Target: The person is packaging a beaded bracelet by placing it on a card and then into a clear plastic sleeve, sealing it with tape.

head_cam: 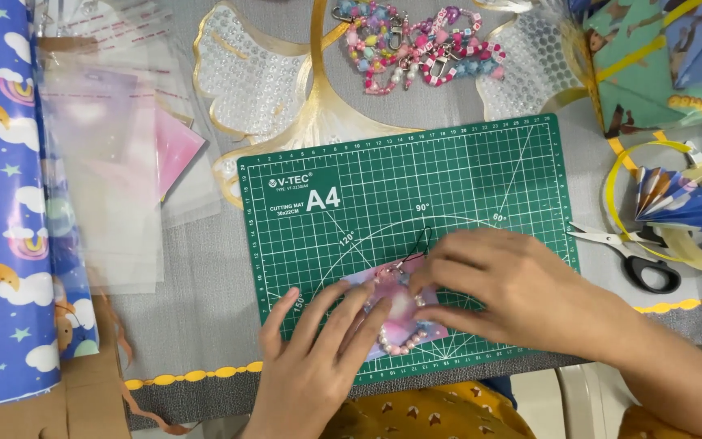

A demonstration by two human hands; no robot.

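Down near the front edge of the green cutting mat, both hands press flat on one pink card carrying a beaded strand. Left hand lies fingers spread; right hand curls over the card, hiding most of it. One pair of scissors lies beyond the mat's right edge.

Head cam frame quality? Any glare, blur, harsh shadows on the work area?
Head view: even, soft light, only faint shadows under the left hand and right hand; the green gridded cutting mat is sharp, without glare; the stack of clear plastic sleeves looks hazy and washed out; the small pink beaded card is mostly hidden by fingers.
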